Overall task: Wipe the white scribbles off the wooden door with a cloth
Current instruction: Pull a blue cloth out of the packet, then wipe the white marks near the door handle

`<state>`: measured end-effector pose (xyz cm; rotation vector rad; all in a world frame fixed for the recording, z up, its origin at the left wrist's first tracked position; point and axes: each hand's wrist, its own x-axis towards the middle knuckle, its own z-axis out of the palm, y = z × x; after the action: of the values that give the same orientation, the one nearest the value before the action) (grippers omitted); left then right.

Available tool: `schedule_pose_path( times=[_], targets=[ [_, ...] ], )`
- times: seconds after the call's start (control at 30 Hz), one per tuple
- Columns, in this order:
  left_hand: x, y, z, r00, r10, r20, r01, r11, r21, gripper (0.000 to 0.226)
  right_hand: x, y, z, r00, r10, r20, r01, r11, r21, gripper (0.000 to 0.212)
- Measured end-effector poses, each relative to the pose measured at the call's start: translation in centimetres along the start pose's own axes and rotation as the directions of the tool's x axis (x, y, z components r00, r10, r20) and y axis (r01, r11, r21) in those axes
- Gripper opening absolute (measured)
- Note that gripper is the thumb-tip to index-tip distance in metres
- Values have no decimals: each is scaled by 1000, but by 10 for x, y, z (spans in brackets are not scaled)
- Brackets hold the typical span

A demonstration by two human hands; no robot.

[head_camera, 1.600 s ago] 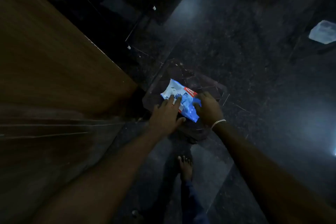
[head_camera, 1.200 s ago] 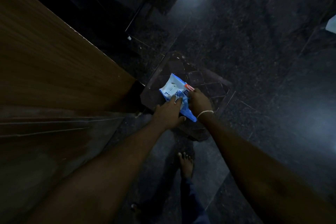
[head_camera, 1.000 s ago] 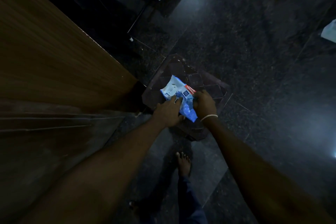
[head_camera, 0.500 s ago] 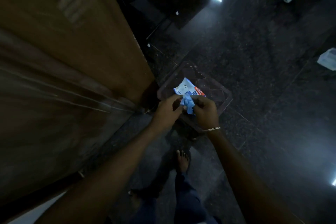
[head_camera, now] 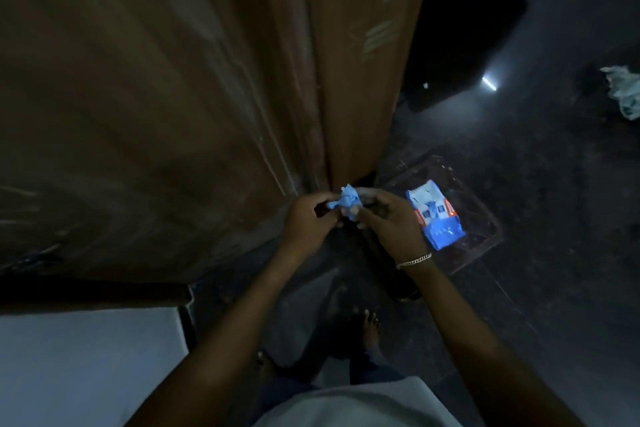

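Note:
A small crumpled blue cloth point(head_camera: 346, 202) is pinched between my left hand point(head_camera: 306, 218) and my right hand point(head_camera: 388, 224), both held in front of the lower edge of the wooden door point(head_camera: 173, 97). The brown door fills the upper left of the view. White scribbles point(head_camera: 379, 36) show on its panel near the top right, with more faint ones above. The blue and white wipe packet point(head_camera: 434, 215) lies to the right of my right hand on a dark clear tray point(head_camera: 478, 218) on the floor.
The floor point(head_camera: 536, 270) is dark polished stone. A crumpled pale cloth point(head_camera: 625, 90) lies at the far right edge. My bare feet point(head_camera: 369, 326) stand below my hands. A white wall point(head_camera: 79, 364) shows at the lower left.
Both hands have lifted off the packet with a blue cloth drawn from it. The packet stays on the tray. The view has swung up and left toward the door.

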<state>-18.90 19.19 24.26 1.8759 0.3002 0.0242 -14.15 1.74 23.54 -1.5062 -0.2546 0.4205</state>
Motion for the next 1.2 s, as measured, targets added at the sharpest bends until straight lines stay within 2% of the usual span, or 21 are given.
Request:
schedule_pose_path(
  times=[0.07,0.2,0.47,0.57,0.67,0.73,0.83,0.9,0.97,1.03,1.13,1.2],
  targets=[
    [-19,-3,-31,999,6,-37,-9,997,-75,14,0,-5,30,1000,-9,14,9,1000,1,22],
    [-51,-17,-88,982,-145,-119,107,954,-279,10,-1,-15,98,998,16,54,-17,1000,17,16],
    [-127,-45,-232,926,-196,-323,39,900,-434,7,-19,-36,255,966,-41,253,35,999,31,18],
    [-158,-56,-283,902,-189,-388,3,901,-433,16,-30,-42,314,953,-79,294,76,997,22,20],
    [-193,-66,-329,876,-123,-466,-47,941,-336,26,-41,-43,373,934,-127,334,133,991,5,20],
    [-213,-74,-355,846,-106,-523,-56,957,-285,20,-48,-42,409,920,-135,367,149,989,-9,26],
    [-239,-86,-388,803,-125,-583,-73,949,-305,11,-56,-37,455,900,-146,411,186,981,-59,36],
    [-253,-95,-406,773,-132,-620,-80,950,-302,15,-59,-36,481,881,-150,449,222,969,-111,32],
    [-263,-103,-420,746,-140,-651,-79,952,-295,21,-60,-35,503,844,-203,496,327,928,-178,21],
    [-270,-112,-431,718,-157,-678,-58,957,-284,23,-60,-37,523,810,-240,534,415,879,-234,26],
    [-275,-125,-442,682,-190,-706,-53,950,-307,23,-49,-37,548,768,-211,605,450,850,-274,24],
    [-276,-131,-447,664,-207,-718,-49,947,-319,20,-37,-37,560,707,-190,681,514,800,-310,23]
  ],
)
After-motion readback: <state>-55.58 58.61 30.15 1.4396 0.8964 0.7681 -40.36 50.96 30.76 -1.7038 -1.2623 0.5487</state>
